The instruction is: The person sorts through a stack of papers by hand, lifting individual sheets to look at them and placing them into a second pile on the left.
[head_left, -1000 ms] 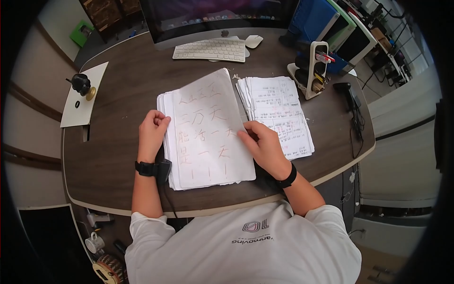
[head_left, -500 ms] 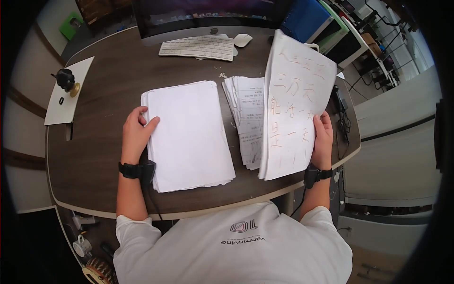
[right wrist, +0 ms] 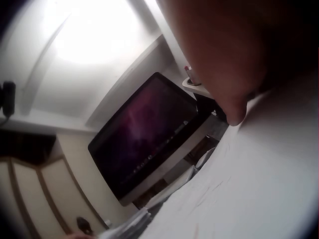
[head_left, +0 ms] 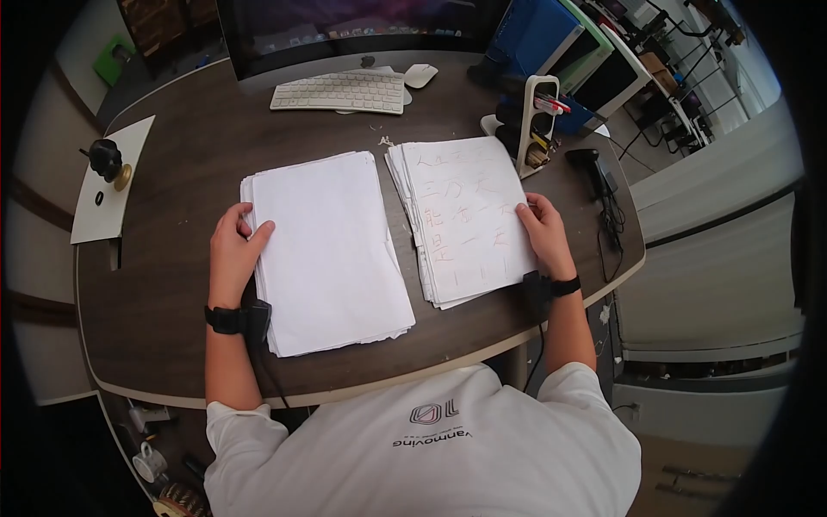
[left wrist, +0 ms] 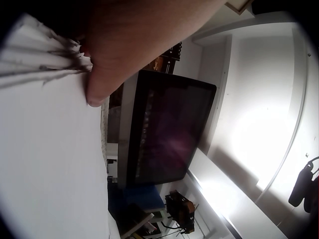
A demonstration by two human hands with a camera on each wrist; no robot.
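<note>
My left hand (head_left: 234, 257) grips the left edge of a stack of blank white paper (head_left: 332, 254), thumb on top and fingers down its side. In the left wrist view the thumb (left wrist: 97, 94) presses on the white page, and uneven sheet edges show beside it. On the right pile lies a sheet of paper with large red-orange handwritten characters (head_left: 469, 220). My right hand (head_left: 551, 239) pinches this sheet's right edge, thumb on the written face. The right wrist view shows that thumb (right wrist: 234, 112) on the paper; the other fingers are mostly hidden.
Behind the papers stand a white keyboard (head_left: 338, 91), a mouse (head_left: 420, 76) and a monitor (head_left: 362, 34). A pen holder (head_left: 538, 125) is just beyond the right pile. A black corded device (head_left: 594, 177) lies at the right; a small dark figurine (head_left: 106, 159) sits on a white board at the left.
The right hand has lifted the handwritten sheet from the left stack, carried it right and laid it over the right pile. Blank paper now tops the left stack. The left hand stays at its edge.
</note>
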